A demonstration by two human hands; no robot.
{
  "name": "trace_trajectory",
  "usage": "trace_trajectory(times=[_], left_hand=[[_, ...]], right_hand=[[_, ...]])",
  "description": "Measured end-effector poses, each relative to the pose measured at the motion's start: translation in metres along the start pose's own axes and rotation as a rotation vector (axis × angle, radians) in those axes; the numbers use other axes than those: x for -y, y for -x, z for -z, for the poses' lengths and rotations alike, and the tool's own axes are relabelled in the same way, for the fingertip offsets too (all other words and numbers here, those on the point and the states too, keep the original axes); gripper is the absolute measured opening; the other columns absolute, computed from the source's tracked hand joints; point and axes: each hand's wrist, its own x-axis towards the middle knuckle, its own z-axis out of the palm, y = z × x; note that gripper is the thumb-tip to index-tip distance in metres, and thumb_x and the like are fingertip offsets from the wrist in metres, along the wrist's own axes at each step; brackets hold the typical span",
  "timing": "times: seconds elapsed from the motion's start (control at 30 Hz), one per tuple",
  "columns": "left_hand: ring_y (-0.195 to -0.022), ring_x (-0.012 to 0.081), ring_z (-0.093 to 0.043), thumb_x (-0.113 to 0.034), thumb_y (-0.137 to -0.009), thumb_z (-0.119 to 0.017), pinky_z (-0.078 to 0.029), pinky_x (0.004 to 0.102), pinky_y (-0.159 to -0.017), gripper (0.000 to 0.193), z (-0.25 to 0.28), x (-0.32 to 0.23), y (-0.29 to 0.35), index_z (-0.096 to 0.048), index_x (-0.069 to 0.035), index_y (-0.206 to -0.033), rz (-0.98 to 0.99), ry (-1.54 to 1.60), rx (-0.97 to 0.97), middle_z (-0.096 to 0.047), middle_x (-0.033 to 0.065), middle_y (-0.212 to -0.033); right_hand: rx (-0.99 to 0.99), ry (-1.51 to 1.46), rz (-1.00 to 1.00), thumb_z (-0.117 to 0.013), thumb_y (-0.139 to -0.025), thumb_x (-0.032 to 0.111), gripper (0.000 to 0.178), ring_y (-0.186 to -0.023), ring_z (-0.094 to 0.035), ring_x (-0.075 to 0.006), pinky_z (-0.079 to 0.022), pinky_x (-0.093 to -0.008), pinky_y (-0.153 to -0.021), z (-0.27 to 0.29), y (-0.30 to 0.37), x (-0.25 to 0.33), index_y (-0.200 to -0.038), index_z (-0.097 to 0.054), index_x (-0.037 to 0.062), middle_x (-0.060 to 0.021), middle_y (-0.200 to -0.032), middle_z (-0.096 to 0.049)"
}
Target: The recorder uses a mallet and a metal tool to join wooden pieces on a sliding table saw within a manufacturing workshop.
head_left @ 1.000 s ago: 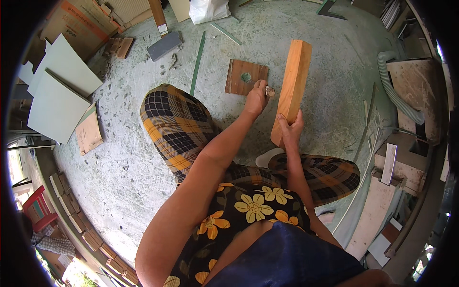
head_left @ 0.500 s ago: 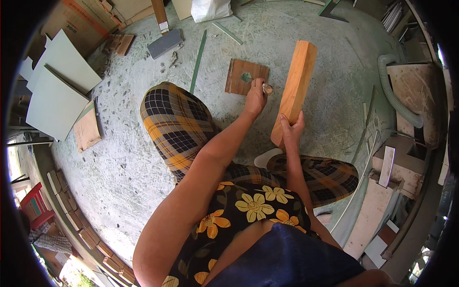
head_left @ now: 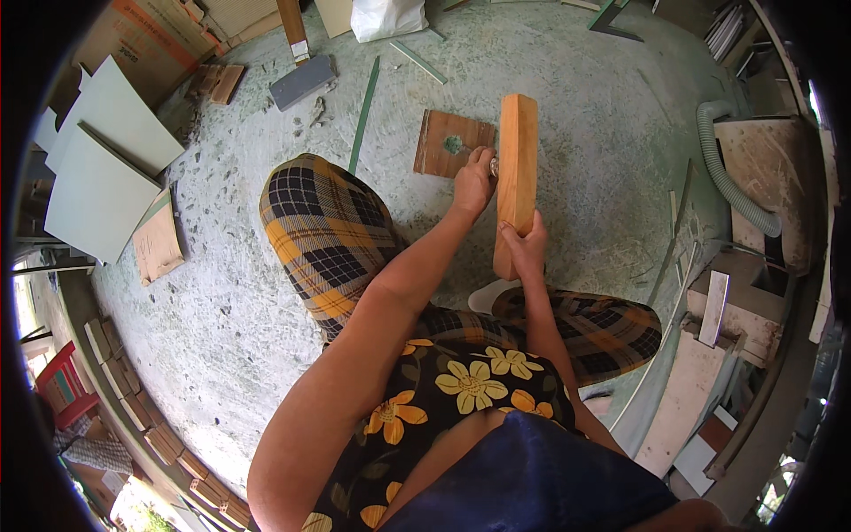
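My left hand [head_left: 474, 188] is closed around an upright tool whose round, pale end [head_left: 494, 166] peeks out beside my fingers; the rest of it is hidden, so its kind does not show. In my right hand [head_left: 526, 246] is a long, squared wooden block [head_left: 517, 160], gripped near its lower end. The block's left side is right beside the tool's round end; whether they touch I cannot tell. Just beyond my left hand, a square brown wooden board [head_left: 434, 146] lies on the floor, with a rough hole near its middle.
Green strips [head_left: 365, 115] and a grey block [head_left: 304, 82] lie farther off. Pale sheets [head_left: 106, 177] lean at the left. A white bag [head_left: 388, 19] sits at the back. On the right are a ribbed hose [head_left: 743, 182] and dusty wooden pieces [head_left: 678, 390].
My right hand has swung the wooden block leftward, up against the side of the tool's end. My left hand has barely moved.
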Motion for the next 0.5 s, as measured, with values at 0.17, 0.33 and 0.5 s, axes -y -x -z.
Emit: trace_trajectory(times=[0.17, 0.33, 0.5], left_hand=[[-0.094, 0.0394, -0.058, -0.003, -0.071, -0.066, -0.05, 0.046, -0.074, 0.037, 0.004, 0.002, -0.004, -0.051, -0.007, -0.105, 0.038, 0.006, -0.021, -0.056, 0.0164, -0.116], [-0.093, 0.0401, -0.058, -0.003, -0.072, -0.065, -0.05, 0.0459, -0.074, 0.035, 0.005, -0.001, -0.003, -0.051, -0.007, -0.104, 0.003, 0.03, -0.027, -0.055, 0.0166, -0.117], [-0.093, 0.041, -0.058, -0.006, -0.079, -0.059, -0.05, 0.0464, -0.075, 0.027, -0.004, 0.009, -0.003, -0.051, -0.007, -0.104, 0.008, -0.037, -0.032, -0.054, 0.0175, -0.118]], right_hand=[[-0.055, -0.048, 0.074, -0.072, -0.07, 0.012, 0.045, -0.086, -0.06, -0.0241, -0.047, -0.0341, -0.076, 0.002, -0.001, 0.003, -0.107, -0.051, -0.0012, -0.0153, -0.095, -0.061], [-0.089, -0.099, 0.119, -0.072, -0.07, 0.013, 0.045, -0.086, -0.061, -0.0254, -0.047, -0.0356, -0.076, 0.004, 0.002, 0.014, -0.107, -0.051, -0.0009, -0.0158, -0.096, -0.061], [0.072, -0.004, -0.046, -0.072, -0.07, 0.019, 0.046, -0.088, -0.062, -0.0275, -0.047, -0.0368, -0.077, -0.003, -0.003, -0.007, -0.105, -0.051, -0.001, -0.0175, -0.093, -0.062]])
